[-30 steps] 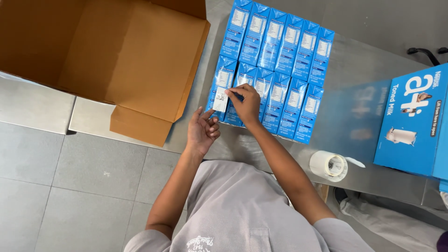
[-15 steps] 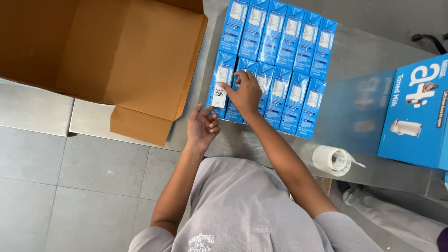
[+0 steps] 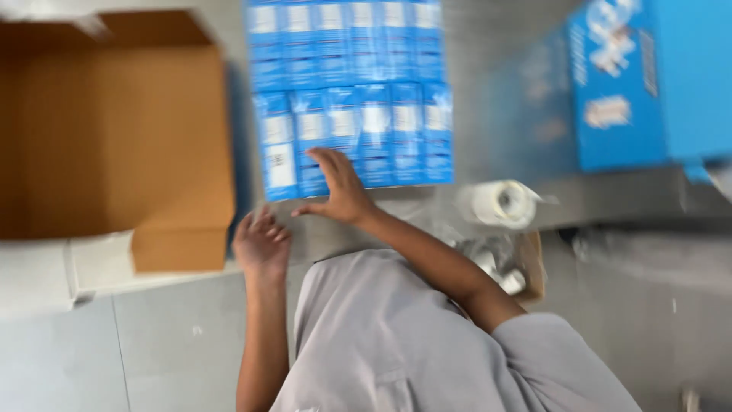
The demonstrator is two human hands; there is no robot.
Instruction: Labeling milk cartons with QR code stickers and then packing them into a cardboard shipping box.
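Two rows of small blue cartons (image 3: pixel 358 91) lie packed side by side on a grey metal table (image 3: pixel 496 91). My right hand (image 3: pixel 339 191) rests flat on the near ends of the front row, fingers spread, holding nothing. My left hand (image 3: pixel 261 243) hovers just below the front left carton (image 3: pixel 279 149), near the table's edge, fingers loosely curled and empty. The picture is blurred by motion.
A large open brown cardboard box (image 3: pixel 114 130) stands at the left, one flap hanging toward me. A big blue printed box (image 3: pixel 648 84) sits at the right. A roll of clear tape (image 3: pixel 503 202) lies on the table's front edge. Grey tiled floor lies below.
The view has swung, so the cartons now stand square to me. My right hand has slid from the front left carton to the row's near edge; my left hand has dropped a little.
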